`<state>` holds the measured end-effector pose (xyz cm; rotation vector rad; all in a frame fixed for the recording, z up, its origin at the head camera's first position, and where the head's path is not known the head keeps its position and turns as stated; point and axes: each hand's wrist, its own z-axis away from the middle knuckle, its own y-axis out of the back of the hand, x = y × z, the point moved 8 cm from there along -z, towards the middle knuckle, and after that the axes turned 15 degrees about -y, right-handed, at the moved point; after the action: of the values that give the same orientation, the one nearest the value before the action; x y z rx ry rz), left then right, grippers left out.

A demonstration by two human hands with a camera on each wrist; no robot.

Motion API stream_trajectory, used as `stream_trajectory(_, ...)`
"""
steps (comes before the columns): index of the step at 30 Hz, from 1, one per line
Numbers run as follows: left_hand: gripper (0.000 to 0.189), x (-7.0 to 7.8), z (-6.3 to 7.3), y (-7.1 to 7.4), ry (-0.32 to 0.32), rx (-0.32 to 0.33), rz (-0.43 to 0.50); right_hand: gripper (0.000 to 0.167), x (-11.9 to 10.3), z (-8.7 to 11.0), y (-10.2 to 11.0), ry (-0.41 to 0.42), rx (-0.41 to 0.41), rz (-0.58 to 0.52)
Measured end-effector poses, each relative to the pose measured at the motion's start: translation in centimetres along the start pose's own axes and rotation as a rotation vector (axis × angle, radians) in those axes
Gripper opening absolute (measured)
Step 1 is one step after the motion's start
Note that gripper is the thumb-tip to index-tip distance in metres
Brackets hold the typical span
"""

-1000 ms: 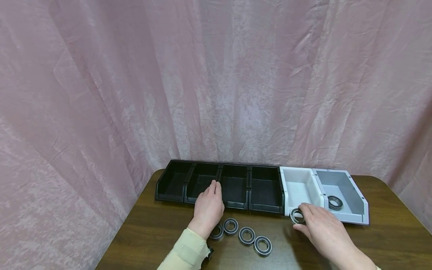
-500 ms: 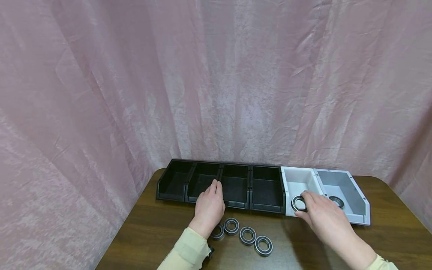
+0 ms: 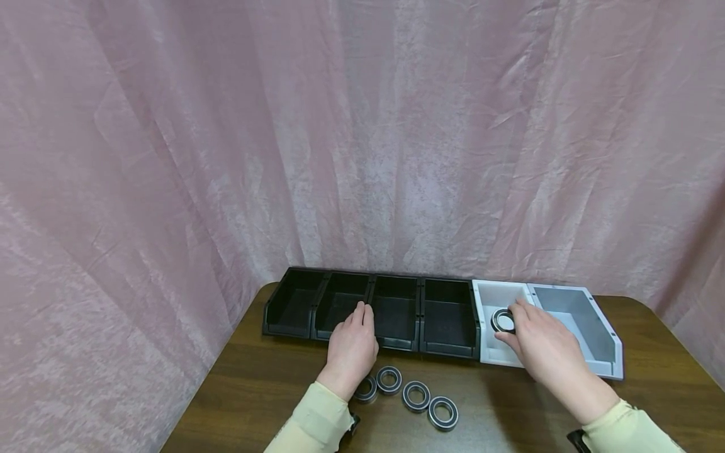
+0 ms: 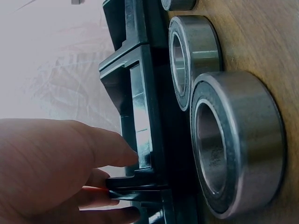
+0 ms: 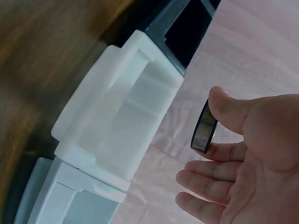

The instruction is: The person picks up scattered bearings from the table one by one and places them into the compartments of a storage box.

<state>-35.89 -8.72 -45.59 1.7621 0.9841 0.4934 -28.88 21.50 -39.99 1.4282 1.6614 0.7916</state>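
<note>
My right hand pinches a ball bearing between thumb and fingers. In the head view that bearing overlaps the white bin; the right wrist view shows the pinched bearing edge-on, above the white bin. My left hand reaches to the front of the black bins, fingers fairly straight and holding nothing. In the left wrist view its thumb lies right at a black bin's front edge. Several bearings lie flat on the table by my left wrist, one partly hidden by it.
Several black bins stand side by side, then the white bin and a grey bin at the right end. My right hand covers part of the grey bin. Behind the brown table hangs a pink curtain.
My right hand has carried the bearing forward, from the white bin's front edge to over its inside. The bearing in the grey bin is now hidden behind that hand. My left hand stays put.
</note>
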Motion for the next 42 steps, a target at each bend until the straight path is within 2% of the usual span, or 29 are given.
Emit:
stream_trajectory(3,0.066,0.0,0.0,0.1,-0.003,0.004,0.005,0.060,0.5,-0.6,-0.8,-0.026,-0.051,0.026)
stream_trajectory(10,0.067,0.0,0.0,0.1,-0.003,0.000,0.003,0.061,1.3,-1.6,-1.6,-0.055,-0.091,0.037)
stream_trajectory(18,0.063,0.0,0.1,0.2,-0.013,0.046,-0.009,0.059,1.7,-2.1,-2.8,-0.081,-0.141,0.063)
stream_trajectory(29,0.063,0.1,0.1,0.3,-0.011,0.030,0.006,0.051,1.8,-2.2,-4.2,-0.034,-0.100,0.072)
stream_trajectory(42,0.064,0.0,0.1,0.1,-0.005,0.013,0.007,0.050,2.3,-2.0,-5.9,-0.062,-0.138,0.092)
